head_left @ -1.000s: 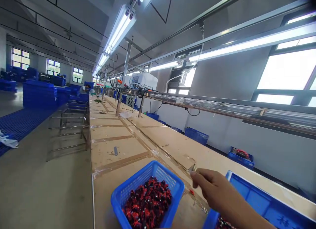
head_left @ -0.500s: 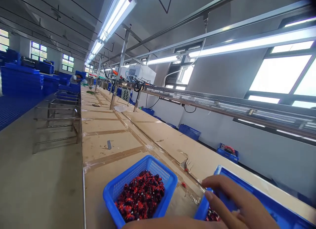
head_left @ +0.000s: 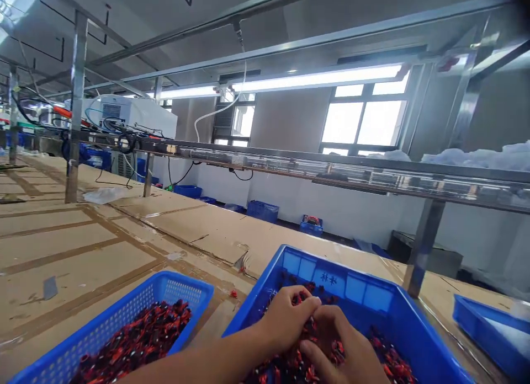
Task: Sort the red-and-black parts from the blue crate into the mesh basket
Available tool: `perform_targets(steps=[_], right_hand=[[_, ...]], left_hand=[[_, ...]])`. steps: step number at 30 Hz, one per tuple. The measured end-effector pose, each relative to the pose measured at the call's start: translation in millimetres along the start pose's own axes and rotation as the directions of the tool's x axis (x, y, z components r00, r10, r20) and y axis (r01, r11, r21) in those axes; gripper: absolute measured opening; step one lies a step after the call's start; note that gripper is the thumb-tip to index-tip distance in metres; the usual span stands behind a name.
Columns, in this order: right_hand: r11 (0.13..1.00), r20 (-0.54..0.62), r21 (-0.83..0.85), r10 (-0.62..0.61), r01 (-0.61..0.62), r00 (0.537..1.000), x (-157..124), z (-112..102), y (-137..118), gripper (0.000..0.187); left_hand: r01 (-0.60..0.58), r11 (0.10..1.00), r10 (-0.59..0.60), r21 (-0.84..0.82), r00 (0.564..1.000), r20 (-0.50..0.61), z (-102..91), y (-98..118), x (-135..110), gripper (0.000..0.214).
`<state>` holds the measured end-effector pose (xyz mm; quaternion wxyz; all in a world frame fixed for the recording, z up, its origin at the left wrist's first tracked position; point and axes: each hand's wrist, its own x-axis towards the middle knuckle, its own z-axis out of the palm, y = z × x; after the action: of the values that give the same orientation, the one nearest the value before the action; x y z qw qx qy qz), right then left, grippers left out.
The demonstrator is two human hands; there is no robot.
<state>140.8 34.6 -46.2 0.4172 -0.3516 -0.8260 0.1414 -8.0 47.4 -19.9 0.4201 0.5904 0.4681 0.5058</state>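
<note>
A large blue plastic bin [head_left: 430, 323] stands in front of me with many small red and black parts [head_left: 397, 367] in it. Both my hands are over it, close together. My left hand [head_left: 287, 315] reaches in from the left, its fingers curled round a few of these parts, which show red between thumb and fingers. Beside it my right hand [head_left: 348, 345] is cupped with bent fingers, thumb towards the left hand; parts show in its hollow. How many each hand holds is hidden. To the left is a blue perforated basket [head_left: 199, 287], heaped with similar red and black parts.
The table [head_left: 215, 224] is covered in taped cardboard. A grey strip [head_left: 50, 287] and a stray red part [head_left: 233, 293] lie on it. A metal post [head_left: 426, 246] rises behind the bin, under a long shelf [head_left: 290, 166]. Another blue tray [head_left: 492, 329] is at the right.
My view has swung to the right, bringing the large bin into full view. My hands have come together over the parts in the bin, with fingers now curled.
</note>
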Motion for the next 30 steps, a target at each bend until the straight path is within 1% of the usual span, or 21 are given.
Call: perform_targets(steps=[4, 7, 10, 12, 14, 16, 18, 20, 21, 23, 25, 27, 28, 30], right_hand=[[0.995, 0.056, 0.036, 0.088, -0.091, 0.995, 7.9, -6.8, -10.6, 0.012], [0.989, 0.061, 0.076, 0.123, -0.128, 0.991, 11.3, -13.8, -16.6, 0.010], [0.984, 0.028, 0.113, 0.135, -0.138, 0.990, 12.6, -18.9, -19.4, 0.010], [0.973, 0.020, 0.176, 0.151, -0.153, 0.988, 13.3, -22.7, -20.5, 0.010], [0.948, 0.045, 0.264, 0.173, -0.179, 0.984, 13.9, -27.5, -21.1, 0.010], [0.933, 0.075, 0.309, 0.171, -0.186, 0.982, 14.3, -33.8, -21.3, 0.009], [0.951, 0.078, 0.268, 0.136, -0.152, 0.988, 14.8, -40.9, -20.7, 0.016], [0.980, 0.060, 0.176, 0.079, -0.089, 0.995, 15.6, -47.6, -19.4, 0.024], [0.989, 0.049, 0.134, 0.053, -0.059, 0.997, 16.1, -50.5, -18.6, 0.027], [0.996, 0.015, 0.079, 0.032, -0.033, 0.999, 17.4, -54.7, -17.1, 0.025], [0.996, -0.032, 0.074, 0.057, -0.054, 0.998, 18.4, -57.1, -16.1, 0.020], [0.994, -0.076, 0.082, 0.080, -0.074, 0.994, 19.1, -58.4, -15.8, 0.014], [0.994, -0.094, 0.083, 0.080, -0.072, 0.992, 19.2, -59.0, -15.9, 0.013], [0.996, -0.120, 0.076, 0.065, -0.057, 0.991, 19.1, -60.4, -16.2, 0.013]], left_hand=[[-0.033, 0.999, 0.032, 0.039, 0.999, 0.024, 1.7, 5.5, -1.4, 0.029], [0.003, 1.000, -0.002, -0.017, 0.998, 0.064, 2.1, 8.2, 0.0, 0.031], [0.038, 0.994, -0.028, -0.106, 0.996, 0.089, 2.5, 6.9, 2.4, 0.033], [0.062, 0.988, -0.047, -0.143, 0.993, 0.105, 2.5, 4.4, 3.8, 0.033], [0.097, 0.981, -0.078, -0.167, 0.990, 0.118, 2.2, 2.4, 4.3, 0.033], [0.125, 0.976, -0.103, -0.180, 0.987, 0.127, 1.8, 2.0, 3.7, 0.033], [0.131, 0.974, -0.107, -0.186, 0.986, 0.131, 1.5, 2.8, 2.5, 0.034], [0.127, 0.973, -0.103, -0.192, 0.986, 0.131, 1.2, 4.3, 1.4, 0.035], [0.128, 0.973, -0.104, -0.191, 0.986, 0.132, 1.0, 5.0, 1.0, 0.036], [0.127, 0.977, -0.104, -0.170, 0.985, 0.140, 0.0, 6.6, 0.5, 0.037], [0.074, 0.992, -0.059, -0.099, 0.988, 0.140, -1.5, 8.7, 0.0, 0.036], [-0.045, 0.999, 0.041, 0.028, 0.991, 0.125, -2.8, 11.8, -1.7, 0.033], [-0.109, 0.989, 0.096, 0.104, 0.988, 0.121, -2.9, 13.8, -3.3, 0.030], [-0.197, 0.957, 0.169, 0.215, 0.975, 0.145, -1.8, 18.6, -8.2, 0.026]])
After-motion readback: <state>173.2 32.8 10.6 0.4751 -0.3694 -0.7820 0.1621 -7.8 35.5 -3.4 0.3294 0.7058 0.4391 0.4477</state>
